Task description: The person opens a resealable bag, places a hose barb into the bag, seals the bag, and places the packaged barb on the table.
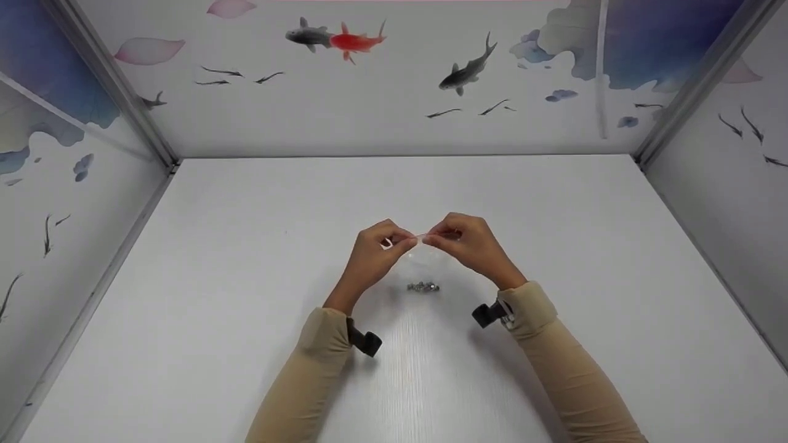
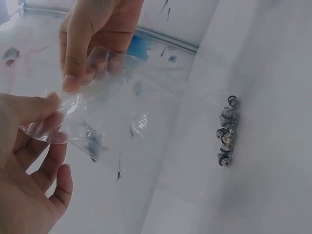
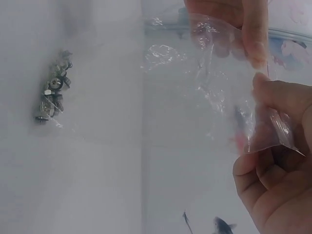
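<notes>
A clear plastic bag hangs between my two hands, its top edge pinched on both sides. My left hand grips one side of that edge between thumb and fingers. Close beside it, my right hand pinches the other side, the fingertips of both hands nearly meeting. Several small metal screws lie in a row at the bottom of the bag. In the right wrist view the screws look silvery with dark rings. The bag's lower outline is faint against the white surface.
A white table spreads under both arms. Printed panels with fish and leaves, such as the back wall, enclose it at the back and both sides. Black wrist cameras, one on the left sleeve, sit on both cuffs.
</notes>
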Tool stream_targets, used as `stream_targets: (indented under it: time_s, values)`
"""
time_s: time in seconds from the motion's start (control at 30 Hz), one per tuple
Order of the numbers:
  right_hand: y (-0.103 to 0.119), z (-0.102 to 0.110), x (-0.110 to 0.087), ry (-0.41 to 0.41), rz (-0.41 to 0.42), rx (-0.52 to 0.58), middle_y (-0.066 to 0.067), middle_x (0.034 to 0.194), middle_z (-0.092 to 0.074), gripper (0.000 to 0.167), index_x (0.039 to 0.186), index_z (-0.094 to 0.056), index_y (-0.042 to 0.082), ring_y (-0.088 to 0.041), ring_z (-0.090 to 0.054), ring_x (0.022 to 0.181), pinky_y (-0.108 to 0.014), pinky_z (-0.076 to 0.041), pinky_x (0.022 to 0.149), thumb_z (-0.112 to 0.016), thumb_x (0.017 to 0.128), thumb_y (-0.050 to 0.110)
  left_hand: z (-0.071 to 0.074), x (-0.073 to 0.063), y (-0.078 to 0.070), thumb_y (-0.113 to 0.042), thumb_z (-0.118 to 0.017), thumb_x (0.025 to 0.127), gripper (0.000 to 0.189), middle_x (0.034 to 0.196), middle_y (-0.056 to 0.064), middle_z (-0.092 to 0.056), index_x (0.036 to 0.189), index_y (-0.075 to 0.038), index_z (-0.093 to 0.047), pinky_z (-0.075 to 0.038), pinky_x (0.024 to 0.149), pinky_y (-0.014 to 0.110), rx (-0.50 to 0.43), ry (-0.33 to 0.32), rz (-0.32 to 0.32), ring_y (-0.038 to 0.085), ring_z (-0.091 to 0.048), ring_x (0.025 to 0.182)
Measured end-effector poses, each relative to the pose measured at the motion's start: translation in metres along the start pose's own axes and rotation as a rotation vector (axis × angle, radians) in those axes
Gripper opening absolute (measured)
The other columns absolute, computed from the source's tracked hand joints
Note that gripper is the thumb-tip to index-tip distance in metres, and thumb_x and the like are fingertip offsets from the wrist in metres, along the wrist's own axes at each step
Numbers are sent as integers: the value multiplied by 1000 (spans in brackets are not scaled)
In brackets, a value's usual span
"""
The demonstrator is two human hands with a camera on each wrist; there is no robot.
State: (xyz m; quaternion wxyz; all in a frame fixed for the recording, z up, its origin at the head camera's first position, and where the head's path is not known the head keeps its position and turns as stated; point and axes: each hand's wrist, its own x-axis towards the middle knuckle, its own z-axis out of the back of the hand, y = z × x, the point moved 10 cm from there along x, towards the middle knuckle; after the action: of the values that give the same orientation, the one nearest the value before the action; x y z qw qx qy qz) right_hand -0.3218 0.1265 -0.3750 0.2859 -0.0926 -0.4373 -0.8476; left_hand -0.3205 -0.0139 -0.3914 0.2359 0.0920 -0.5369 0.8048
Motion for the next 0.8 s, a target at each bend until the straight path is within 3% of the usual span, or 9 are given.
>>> stream_targets:
  time_s: [0.13, 0.37, 0.63, 0.8]
  values:
    - [1, 4, 0, 17, 35, -1, -3, 83, -68, 14, 93, -76, 9, -10, -57, 70, -21, -47, 63, -70, 88, 20, 3, 1, 1, -19, -67, 90, 15, 86, 5, -67, 94, -8, -76, -49, 78, 33, 23, 19, 14, 15, -57, 79]
    - [1, 12, -3, 61, 51, -19, -6, 93, -72, 17, 103, -75, 6, -15, -64, 80, -21, -51, 72, -68, 87, 7, 3, -2, 3, -14, -60, 95, 20, 92, 7, -67, 106, -5, -73, -50, 79, 30, 46, 87, 27, 16, -59, 84]
    - [18, 18, -11, 186, 93, -51, -8, 93, -73, 20, 105, -75, 5, -16, -65, 79, -23, -53, 71, -66, 88, 1, 8, -10, -19, -10, -64, 91, 19, 83, 7, -68, 106, -4, -74, -48, 65, 22, 64, 144, -60, 15, -62, 75]
    - [32, 21, -18, 273, 137, -52, -6, 92, -73, 22, 106, -74, 4, -14, -65, 77, -22, -54, 71, -65, 87, -3, 7, -16, -21, -12, -66, 90, 17, 85, 7, -72, 104, -6, -75, -51, 68, 24, 22, 209, -20, 14, -65, 74]
